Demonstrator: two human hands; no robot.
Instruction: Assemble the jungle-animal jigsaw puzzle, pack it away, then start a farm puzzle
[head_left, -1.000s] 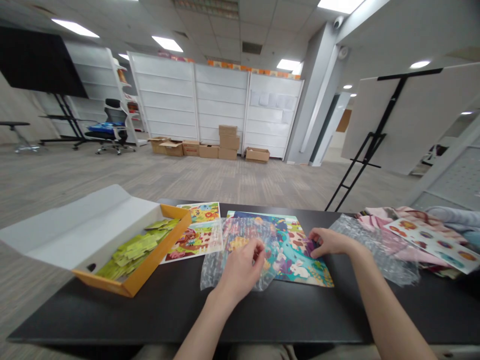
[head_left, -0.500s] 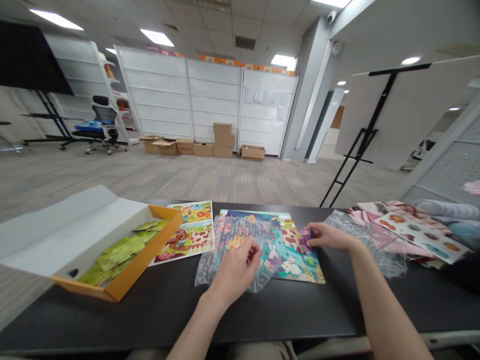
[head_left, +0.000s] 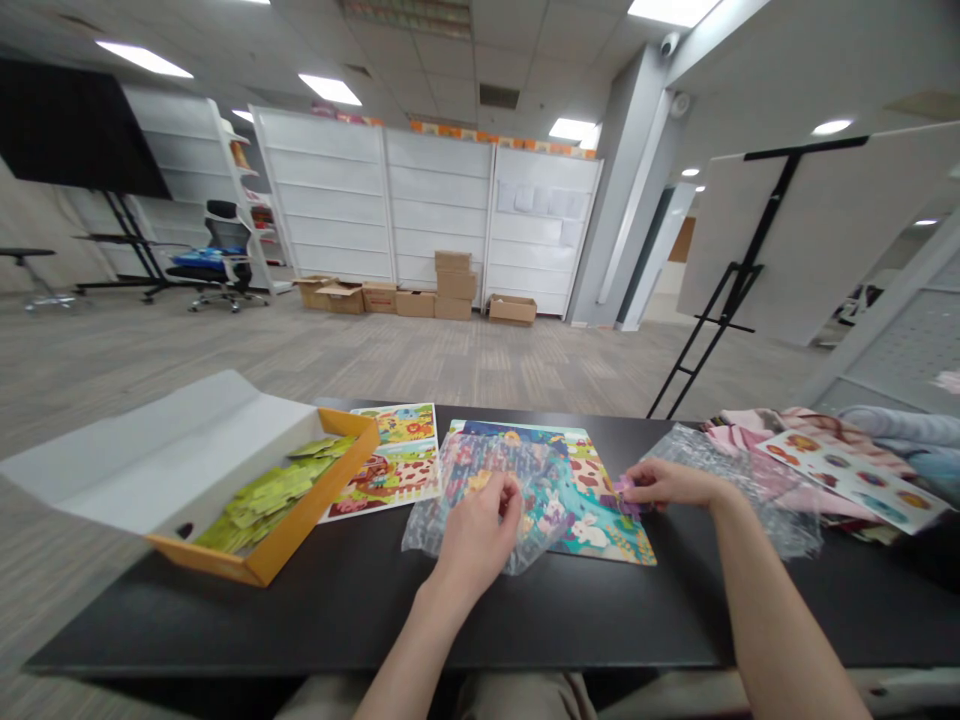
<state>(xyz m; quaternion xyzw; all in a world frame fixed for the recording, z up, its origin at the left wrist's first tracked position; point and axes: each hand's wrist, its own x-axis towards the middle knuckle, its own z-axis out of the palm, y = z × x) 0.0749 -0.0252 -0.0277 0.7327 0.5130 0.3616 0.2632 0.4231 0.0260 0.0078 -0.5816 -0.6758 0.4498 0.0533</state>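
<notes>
A colourful picture puzzle board (head_left: pixel 589 535) with white rabbits and a brown-spotted pattern lies on the black table. A clear plastic bag (head_left: pixel 427 525) covers its left part, with bright pieces showing through. Over this bag is my left hand (head_left: pixel 484 530), its fingers curled and pinched together; whatever they hold is hidden. Beside them a yellow piece (head_left: pixel 478 482) shows. At the board's right edge, my right hand (head_left: pixel 671 484) pinches a purple puzzle piece (head_left: pixel 628 496) between thumb and fingers.
On the left an open yellow box (head_left: pixel 277 545) holds many green packets (head_left: pixel 259 505). Behind it lie printed picture sheets (head_left: pixel 405 470). To the right are crumpled clear plastic (head_left: pixel 750 490), pink cloth (head_left: pixel 727 432) and a sticker sheet (head_left: pixel 847 475). Cardboard boxes (head_left: pixel 454 285) stand across the room.
My right hand has drawn the purple puzzle piece rightward and slightly toward me, from over the board to its right edge. The left hand stays over the bag. The view has shifted a little.
</notes>
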